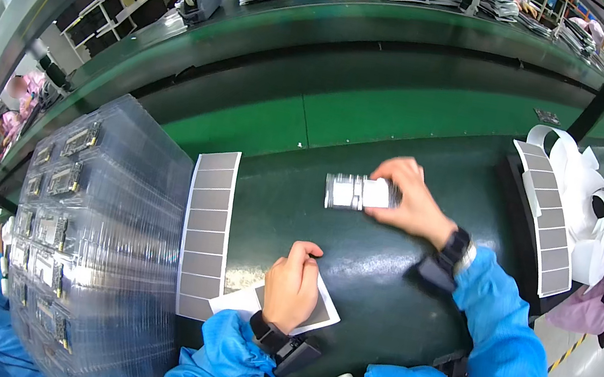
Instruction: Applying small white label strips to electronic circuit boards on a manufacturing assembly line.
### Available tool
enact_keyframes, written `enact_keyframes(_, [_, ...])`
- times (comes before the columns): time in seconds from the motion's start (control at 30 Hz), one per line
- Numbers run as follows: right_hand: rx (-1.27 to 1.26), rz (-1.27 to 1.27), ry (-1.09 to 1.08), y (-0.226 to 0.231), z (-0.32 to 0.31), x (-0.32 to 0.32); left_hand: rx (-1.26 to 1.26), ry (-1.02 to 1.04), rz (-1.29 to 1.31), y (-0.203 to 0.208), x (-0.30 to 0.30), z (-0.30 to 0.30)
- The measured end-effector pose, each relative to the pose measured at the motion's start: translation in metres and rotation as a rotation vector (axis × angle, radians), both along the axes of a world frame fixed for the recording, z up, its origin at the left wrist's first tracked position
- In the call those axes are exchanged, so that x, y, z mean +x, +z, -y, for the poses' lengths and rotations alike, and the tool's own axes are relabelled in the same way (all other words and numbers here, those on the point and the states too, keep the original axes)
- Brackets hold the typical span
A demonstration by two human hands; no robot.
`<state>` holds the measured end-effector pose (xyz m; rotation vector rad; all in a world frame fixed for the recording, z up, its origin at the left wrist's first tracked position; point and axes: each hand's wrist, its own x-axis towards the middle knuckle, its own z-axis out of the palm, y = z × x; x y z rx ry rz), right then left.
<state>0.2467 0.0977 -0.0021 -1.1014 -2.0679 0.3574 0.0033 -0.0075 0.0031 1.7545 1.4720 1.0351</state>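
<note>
My right hand (414, 200) grips a small flat part (359, 193), white and grey and blurred by motion, held above the dark green bench (351, 278). My left hand (291, 285) rests with curled fingers on a white backing sheet (324, 314) that carries a grey rectangular sticker; whether the fingers pinch the sticker is hidden. Both forearms are in blue sleeves with black wrist straps.
A strip of grey stickers (207, 232) lies left of my left hand. Stacks of clear plastic trays (92, 232) fill the left. A curling sticker strip (550, 224) lies at right. Other people in blue and pink sit around the green conveyor (380, 113).
</note>
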Motion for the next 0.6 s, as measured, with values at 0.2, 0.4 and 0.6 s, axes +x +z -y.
enact_keyframes(0.2, [0.167,0.045,-0.226,-0.012,-0.116,0.014,0.019,-0.003,-0.011,-0.003,0.002,-0.001])
enact_keyframes(0.4, [-0.041,0.181,-0.259,-0.011,-0.132,0.014,0.014,-0.025,-0.062,-0.002,0.001,0.000])
enact_keyframes(0.6, [0.300,0.041,-0.342,-0.008,-0.083,-0.009,0.048,0.026,0.053,-0.003,0.000,-0.001])
